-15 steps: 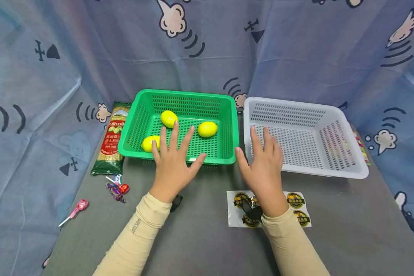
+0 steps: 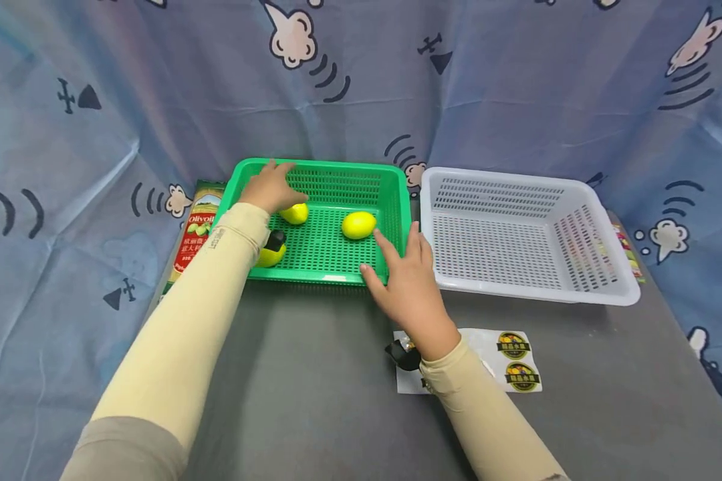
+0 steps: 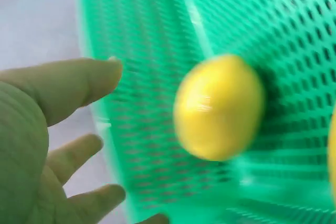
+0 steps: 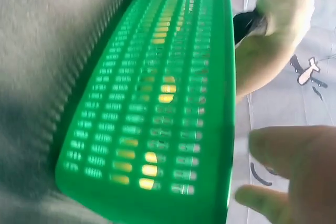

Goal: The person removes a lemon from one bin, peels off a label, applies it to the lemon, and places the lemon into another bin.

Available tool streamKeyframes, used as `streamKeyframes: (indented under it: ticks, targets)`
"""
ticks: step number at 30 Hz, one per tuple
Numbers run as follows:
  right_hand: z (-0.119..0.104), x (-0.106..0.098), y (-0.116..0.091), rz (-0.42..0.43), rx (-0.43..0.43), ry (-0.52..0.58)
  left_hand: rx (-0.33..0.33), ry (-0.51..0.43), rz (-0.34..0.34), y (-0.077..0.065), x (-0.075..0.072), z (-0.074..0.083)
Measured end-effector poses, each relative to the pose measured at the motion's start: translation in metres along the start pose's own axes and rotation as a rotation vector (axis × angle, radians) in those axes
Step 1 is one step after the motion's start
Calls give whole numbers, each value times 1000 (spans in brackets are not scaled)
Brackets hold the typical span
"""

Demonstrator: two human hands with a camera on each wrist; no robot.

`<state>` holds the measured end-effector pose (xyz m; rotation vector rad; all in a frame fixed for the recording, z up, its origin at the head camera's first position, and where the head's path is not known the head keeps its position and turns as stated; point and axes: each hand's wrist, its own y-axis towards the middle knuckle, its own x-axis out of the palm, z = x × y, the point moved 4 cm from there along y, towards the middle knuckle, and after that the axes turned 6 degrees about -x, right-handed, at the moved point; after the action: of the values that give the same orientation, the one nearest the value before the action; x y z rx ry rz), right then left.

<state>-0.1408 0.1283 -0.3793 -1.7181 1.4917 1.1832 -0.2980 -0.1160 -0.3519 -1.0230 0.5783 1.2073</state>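
Observation:
Three yellow lemons [image 2: 359, 226] lie apart on the floor of a green plastic basket [image 2: 331, 274]. My left hand [image 2: 272, 188] is over the basket's back left part, fingers spread, partly covering one lemon [image 2: 295, 214]. In the left wrist view, a lemon [image 3: 219, 109] lies beside the thumb and fingers, with a gap between. Another lemon [image 2: 273, 256] shows partly behind the left wrist's black strap. Near the basket's front right corner is my right hand [image 2: 410, 294], fingers extended and holding nothing. In the right wrist view its fingers are right by the green rim.
A white plastic basket [image 2: 535, 296] stands to the right of the green one. In front lies a sheet of round stickers [image 2: 513, 346], partly under the right forearm. A red and green Olivoilà packet [image 2: 197, 224] leans at the left. Behind everything hangs a patterned blue cloth [image 2: 361, 80].
My left hand has gone forward and left, from the basket's front edge to its back left. My right hand has shifted left to the green basket's front right corner. The lemons stay put.

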Motion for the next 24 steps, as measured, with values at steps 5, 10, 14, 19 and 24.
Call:
streamKeyframes:
  ticks: [5,10,14,19,24]
  targets:
    - [-8,6,-8,-21,25,14,-64,53,-103,29,20,-14]
    - [-8,4,-12,27,37,-17,-57,29,-67,45,39,-16]
    - [-9,5,-15,35,7,-58,-15,-2,-38,43,43,-12]
    - [-7,6,-16,44,-33,-108,58,-76,-3,35,38,-2]
    - [-5,4,-16,59,-57,-139,230,-245,76,-4,18,27]
